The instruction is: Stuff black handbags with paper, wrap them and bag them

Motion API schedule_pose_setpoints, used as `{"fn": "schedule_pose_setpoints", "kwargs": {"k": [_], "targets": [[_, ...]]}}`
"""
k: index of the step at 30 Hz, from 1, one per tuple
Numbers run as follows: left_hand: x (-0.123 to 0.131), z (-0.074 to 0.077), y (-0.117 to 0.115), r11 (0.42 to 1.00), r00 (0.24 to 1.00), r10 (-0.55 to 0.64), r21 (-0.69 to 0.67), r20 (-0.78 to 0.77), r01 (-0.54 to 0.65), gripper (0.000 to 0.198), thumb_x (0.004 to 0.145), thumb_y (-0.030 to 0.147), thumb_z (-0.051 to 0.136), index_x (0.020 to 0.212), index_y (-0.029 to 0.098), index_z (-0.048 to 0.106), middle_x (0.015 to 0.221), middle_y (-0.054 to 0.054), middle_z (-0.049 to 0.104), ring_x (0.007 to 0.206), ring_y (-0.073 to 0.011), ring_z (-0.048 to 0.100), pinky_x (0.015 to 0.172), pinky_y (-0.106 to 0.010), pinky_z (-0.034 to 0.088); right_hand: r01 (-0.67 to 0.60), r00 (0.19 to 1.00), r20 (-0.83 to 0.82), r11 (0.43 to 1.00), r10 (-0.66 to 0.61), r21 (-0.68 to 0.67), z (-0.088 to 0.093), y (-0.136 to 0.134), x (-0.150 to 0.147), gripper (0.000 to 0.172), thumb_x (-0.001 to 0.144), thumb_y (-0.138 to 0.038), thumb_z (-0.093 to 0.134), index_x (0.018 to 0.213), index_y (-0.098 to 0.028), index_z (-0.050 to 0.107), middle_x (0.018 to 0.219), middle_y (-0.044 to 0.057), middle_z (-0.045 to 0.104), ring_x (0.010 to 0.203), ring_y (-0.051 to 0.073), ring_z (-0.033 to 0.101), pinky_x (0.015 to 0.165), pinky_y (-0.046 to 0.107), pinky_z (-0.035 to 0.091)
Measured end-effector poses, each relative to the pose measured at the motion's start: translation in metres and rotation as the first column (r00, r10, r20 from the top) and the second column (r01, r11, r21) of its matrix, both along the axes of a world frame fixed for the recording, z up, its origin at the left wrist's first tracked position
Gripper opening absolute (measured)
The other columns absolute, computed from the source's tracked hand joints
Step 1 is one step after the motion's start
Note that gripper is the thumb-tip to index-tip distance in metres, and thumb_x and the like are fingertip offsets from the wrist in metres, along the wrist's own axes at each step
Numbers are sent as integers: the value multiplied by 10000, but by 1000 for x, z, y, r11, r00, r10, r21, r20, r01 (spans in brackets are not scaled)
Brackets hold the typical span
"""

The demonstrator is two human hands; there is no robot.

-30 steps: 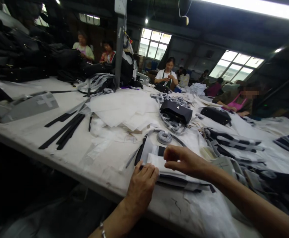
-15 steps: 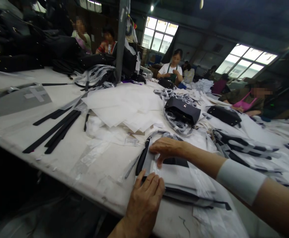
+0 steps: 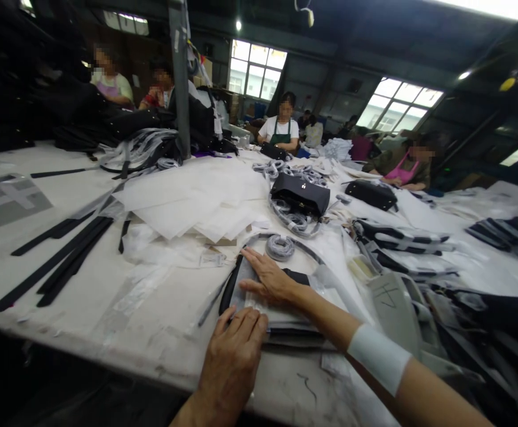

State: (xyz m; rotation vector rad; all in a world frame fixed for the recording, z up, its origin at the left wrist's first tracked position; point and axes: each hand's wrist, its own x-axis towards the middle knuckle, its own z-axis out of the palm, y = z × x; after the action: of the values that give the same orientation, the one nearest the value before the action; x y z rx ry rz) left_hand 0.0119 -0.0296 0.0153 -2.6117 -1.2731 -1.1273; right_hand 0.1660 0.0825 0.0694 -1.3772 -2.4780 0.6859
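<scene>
My left hand (image 3: 234, 350) lies flat, fingers together, on the near corner of a stack of plastic-wrapped grey and black flat pieces (image 3: 303, 299) near the table's front edge. My right hand (image 3: 268, 277) is stretched out flat on top of the same stack, pressing its left part; a white band sits on that forearm. A black strap (image 3: 229, 290) lies along the stack's left side. Neither hand grips anything.
White paper sheets (image 3: 188, 201), black strips (image 3: 58, 249), a coil of wrapped strap (image 3: 280, 246) and two black handbags (image 3: 300, 193) lie on the long white table (image 3: 121, 296). More wrapped pieces (image 3: 401, 237) pile at right. Several seated people (image 3: 281, 126) work at the far side.
My right hand came down from a raised pinch and now lies flat on the stack. My left hand stayed on the near corner. The view has shifted to the right.
</scene>
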Motion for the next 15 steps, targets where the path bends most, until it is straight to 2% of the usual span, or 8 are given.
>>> {"fn": "schedule_pose_setpoints", "kwargs": {"k": [3, 5, 6, 8, 11, 13, 15], "targets": [[-3, 8, 2, 999, 1000, -21, -44, -19, 20, 331, 894, 58, 463, 1145, 230, 596, 1094, -17, 682, 1023, -205, 613, 1021, -415, 363, 142, 982, -131, 990, -139, 11, 31, -9, 37, 732, 982, -597, 374, 1542, -135, 287, 1601, 136, 282, 1479, 247, 248, 1211, 444, 194], [-6, 18, 3, 992, 998, -49, -118, -32, 45, 266, 872, 106, 555, 1095, 242, 606, 1042, -7, 682, 988, -215, 614, 1018, -430, 373, 245, 968, -69, 968, -241, 54, 41, -28, 73, 701, 983, -611, 338, 1533, -175, 329, 1597, 103, 305, 1481, 251, 244, 1218, 461, 160], [-7, 24, 4, 984, 997, -61, -168, -44, 53, 224, 859, 145, 608, 1061, 243, 614, 1013, -5, 680, 969, -221, 614, 1016, -439, 378, 286, 958, 12, 957, -287, 56, 39, -40, 91, 695, 983, -611, 330, 1533, -186, 335, 1601, 99, 293, 1489, 260, 221, 1220, 486, 128], [-8, 40, 8, 962, 993, -79, -269, -86, 53, 168, 839, 233, 692, 995, 241, 629, 973, -6, 676, 945, -232, 613, 998, -444, 395, 370, 916, 155, 928, -371, 38, 24, -63, 120, 695, 980, -595, 331, 1529, -169, 348, 1597, 121, 288, 1495, 275, 197, 1216, 515, 112], [-3, 64, 24, 932, 979, -93, -363, -179, 23, 141, 877, 333, 689, 970, 236, 645, 904, -9, 686, 881, -227, 633, 887, -395, 449, 396, 884, 254, 917, -391, 33, -8, -83, 142, 676, 979, -579, 331, 1507, -161, 396, 1599, 115, 269, 1500, 285, 172, 1211, 532, 116], [5, 74, 39, 935, 968, -75, -354, -240, -16, 141, 930, 348, 625, 997, 227, 650, 885, -19, 695, 840, -219, 649, 815, -362, 463, 398, 879, 267, 916, -394, 42, -21, -84, 144, 685, 979, -577, 316, 1506, -146, 395, 1605, 109, 247, 1502, 282, 155, 1214, 526, 121], [14, 77, 54, 951, 956, -52, -306, -287, -41, 154, 946, 336, 600, 1023, 212, 653, 959, -45, 698, 912, -231, 652, 842, -367, 459, 407, 880, 252, 913, -403, 40, -24, -80, 142, 716, 970, -574, 321, 1511, -108, 376, 1601, 129, 248, 1500, 286, 157, 1218, 511, 136]]}}
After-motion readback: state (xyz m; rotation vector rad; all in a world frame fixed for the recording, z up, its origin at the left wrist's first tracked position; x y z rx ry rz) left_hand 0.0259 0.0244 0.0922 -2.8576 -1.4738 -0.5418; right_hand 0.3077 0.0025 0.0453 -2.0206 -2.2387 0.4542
